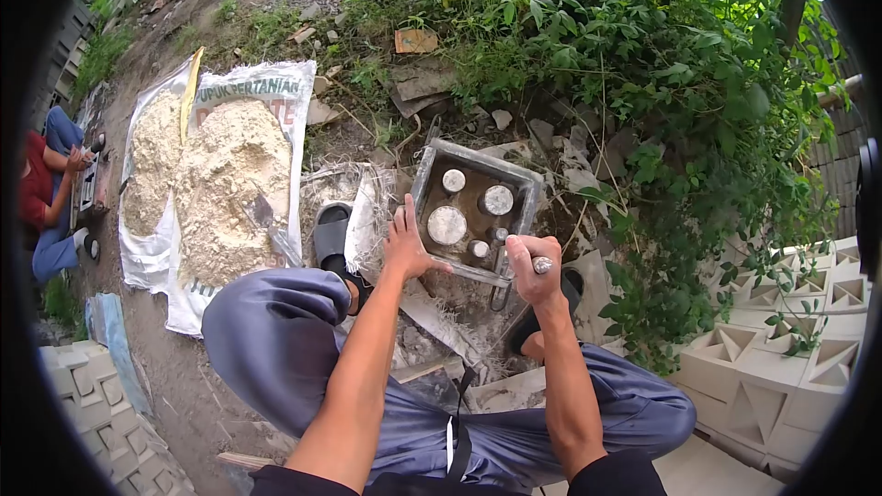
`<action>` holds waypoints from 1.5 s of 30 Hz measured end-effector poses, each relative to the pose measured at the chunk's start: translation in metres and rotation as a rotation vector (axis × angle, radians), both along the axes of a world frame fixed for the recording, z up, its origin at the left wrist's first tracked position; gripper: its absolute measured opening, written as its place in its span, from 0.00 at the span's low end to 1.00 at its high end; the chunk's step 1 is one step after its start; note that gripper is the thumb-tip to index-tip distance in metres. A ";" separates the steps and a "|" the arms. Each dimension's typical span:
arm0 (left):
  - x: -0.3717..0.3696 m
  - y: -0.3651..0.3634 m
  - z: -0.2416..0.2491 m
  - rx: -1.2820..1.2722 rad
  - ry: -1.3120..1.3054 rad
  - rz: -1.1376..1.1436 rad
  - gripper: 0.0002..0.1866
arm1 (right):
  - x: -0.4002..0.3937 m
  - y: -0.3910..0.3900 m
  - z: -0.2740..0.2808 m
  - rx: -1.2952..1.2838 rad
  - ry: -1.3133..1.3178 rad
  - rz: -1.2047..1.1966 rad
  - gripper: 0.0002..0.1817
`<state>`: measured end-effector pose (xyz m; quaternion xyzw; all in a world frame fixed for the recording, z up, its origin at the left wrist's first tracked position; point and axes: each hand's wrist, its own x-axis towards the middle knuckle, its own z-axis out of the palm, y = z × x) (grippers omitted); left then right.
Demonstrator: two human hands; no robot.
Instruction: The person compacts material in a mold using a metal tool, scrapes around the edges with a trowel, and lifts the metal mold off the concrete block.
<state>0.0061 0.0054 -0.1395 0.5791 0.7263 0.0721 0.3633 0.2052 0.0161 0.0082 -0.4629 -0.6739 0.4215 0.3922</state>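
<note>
A square metal mould (528, 211) lies on the ground between my feet, with several round, pale-topped cylinders (447, 225) of different sizes standing inside it. My left hand (411, 246) rests with fingers spread at the mould's left edge and near corner. At the near right corner, my right hand (536, 268) is closed around a rod-like handle (543, 264), whose rounded end points up towards me. The lower part of that tool is mostly hidden behind the hand. A metal loop (500, 297) sticks out at the mould's near side.
On the left, a printed sack (299, 96) bears a heap of pale powder (234, 165) with a trowel (260, 211) in it. A co-worker (57, 193) sits at the far left. Patterned blocks (763, 386) are stacked at the right, below leafy plants (661, 129).
</note>
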 end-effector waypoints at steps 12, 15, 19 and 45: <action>0.001 0.001 0.003 -0.015 -0.010 0.014 0.85 | 0.015 0.003 -0.019 0.043 0.031 -0.074 0.17; 0.001 0.003 0.006 -0.023 -0.019 0.019 0.85 | 0.014 0.001 -0.003 0.016 0.015 -0.078 0.18; 0.001 0.000 -0.003 0.036 -0.036 0.010 0.85 | 0.018 -0.008 -0.028 -0.039 0.112 -0.156 0.19; 0.002 0.002 0.003 -0.022 0.002 0.003 0.85 | 0.002 -0.019 0.029 0.044 -0.045 -0.062 0.17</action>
